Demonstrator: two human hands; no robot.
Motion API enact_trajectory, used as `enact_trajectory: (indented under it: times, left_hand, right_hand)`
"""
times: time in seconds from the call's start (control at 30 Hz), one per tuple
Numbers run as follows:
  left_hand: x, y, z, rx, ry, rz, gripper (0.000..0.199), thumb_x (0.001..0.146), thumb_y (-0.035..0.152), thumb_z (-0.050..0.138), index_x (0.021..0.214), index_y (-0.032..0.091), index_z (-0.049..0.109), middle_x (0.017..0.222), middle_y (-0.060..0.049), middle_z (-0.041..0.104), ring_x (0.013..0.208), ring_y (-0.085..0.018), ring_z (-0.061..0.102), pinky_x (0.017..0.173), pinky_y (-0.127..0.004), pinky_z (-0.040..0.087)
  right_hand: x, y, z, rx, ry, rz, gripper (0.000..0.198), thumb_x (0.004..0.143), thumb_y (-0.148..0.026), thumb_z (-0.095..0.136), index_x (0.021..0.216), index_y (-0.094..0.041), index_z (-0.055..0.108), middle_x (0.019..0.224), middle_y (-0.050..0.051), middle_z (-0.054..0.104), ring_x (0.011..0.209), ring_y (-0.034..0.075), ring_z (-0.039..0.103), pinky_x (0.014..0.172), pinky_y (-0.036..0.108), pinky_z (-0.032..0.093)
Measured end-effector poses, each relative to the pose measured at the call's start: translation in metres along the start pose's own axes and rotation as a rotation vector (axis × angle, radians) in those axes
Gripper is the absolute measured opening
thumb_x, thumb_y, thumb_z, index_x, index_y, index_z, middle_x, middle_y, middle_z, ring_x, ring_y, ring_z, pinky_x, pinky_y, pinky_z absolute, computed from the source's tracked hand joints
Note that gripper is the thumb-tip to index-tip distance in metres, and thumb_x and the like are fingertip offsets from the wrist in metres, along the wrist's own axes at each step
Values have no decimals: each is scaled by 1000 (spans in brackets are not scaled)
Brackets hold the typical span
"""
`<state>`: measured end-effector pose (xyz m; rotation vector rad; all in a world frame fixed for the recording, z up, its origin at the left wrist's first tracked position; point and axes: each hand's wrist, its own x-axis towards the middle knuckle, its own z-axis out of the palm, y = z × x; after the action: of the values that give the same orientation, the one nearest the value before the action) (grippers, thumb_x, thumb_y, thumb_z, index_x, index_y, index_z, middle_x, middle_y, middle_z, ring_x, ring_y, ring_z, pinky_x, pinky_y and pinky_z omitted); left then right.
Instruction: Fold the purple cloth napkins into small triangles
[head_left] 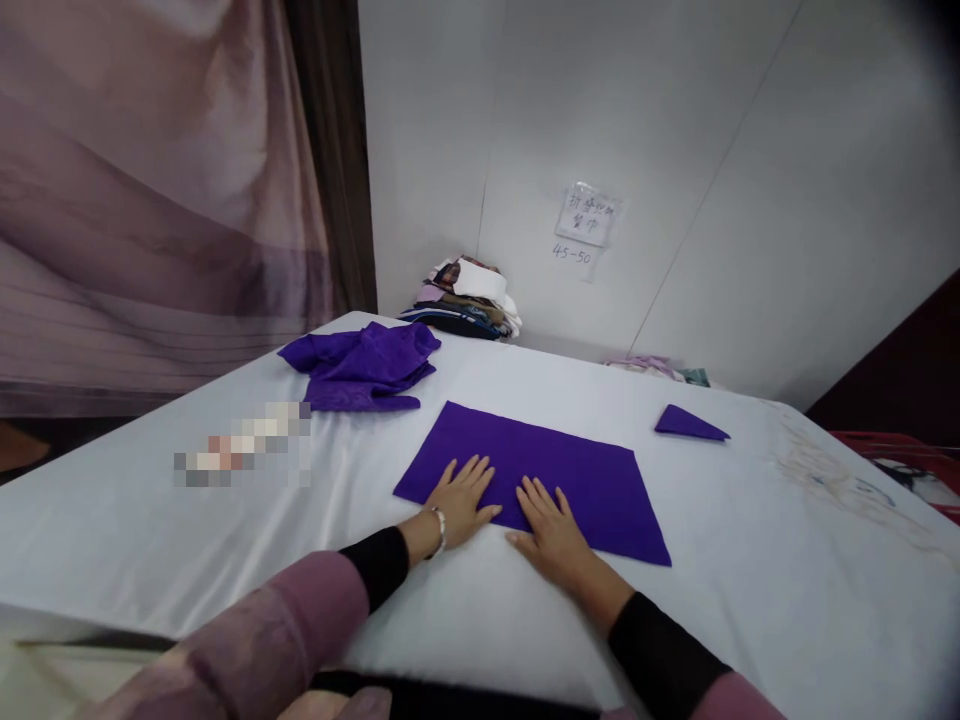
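Note:
A purple cloth napkin (555, 460), laid out flat as a rectangle, lies on the white-covered table (322, 570) in front of me. My left hand (463, 497) rests palm down near its front left edge, fingers stretched out over the fabric. On the same front edge, a little to the right, my right hand (551, 530) lies flat with its fingers spread. Both thumbs point toward each other and touch the strip by the napkin's near edge. Neither hand grips anything.
A crumpled purple cloth (367, 365) lies at the back left. A folded purple triangle (688, 423) sits to the right. Stacked clothes (469, 295) stand against the wall, below and left of a paper sign (585, 213). A blurred patch (244, 447) covers something at left.

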<state>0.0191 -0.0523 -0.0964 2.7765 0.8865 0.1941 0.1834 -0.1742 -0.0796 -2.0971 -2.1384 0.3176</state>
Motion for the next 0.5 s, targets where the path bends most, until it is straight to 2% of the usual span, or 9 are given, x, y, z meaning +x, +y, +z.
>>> enact_trajectory:
  times: [0.07,0.2,0.3,0.4,0.5]
  left_hand:
    - [-13,-27,-4,17,8,-74,65,86,55,31,139,18,32,146,-9,27,136,-26,17,109,-49,9]
    - [-45,-81,-17,95,8,-281,63,86,51,30,139,17,30,147,-7,25,136,-25,17,109,-49,10]
    - [-51,-100,-29,156,-3,-359,62,86,47,30,139,15,30,147,-8,24,137,-25,16,109,-49,11]
    - [-28,-92,-39,170,39,-314,59,87,43,29,138,15,33,148,-8,24,136,-25,17,109,-49,12]
    - [19,-67,-40,140,77,-173,57,88,43,29,137,16,34,148,-8,25,136,-24,17,109,-47,13]
  right_hand:
    - [-25,34,4,-35,4,70,69,86,-59,27,142,-19,22,148,3,16,137,25,13,110,51,10]
    - [-94,122,17,-144,95,388,66,87,-56,25,142,-19,24,148,3,17,137,23,14,109,51,12]
    - [-126,159,18,-206,158,569,66,87,-54,24,141,-16,26,148,7,20,137,24,14,107,53,13]
    - [-108,152,2,-175,174,559,67,88,-54,23,141,-14,24,148,8,19,137,23,12,109,50,11]
    - [-46,113,-20,-74,143,374,67,88,-56,24,142,-16,23,149,7,18,138,21,10,110,46,9]
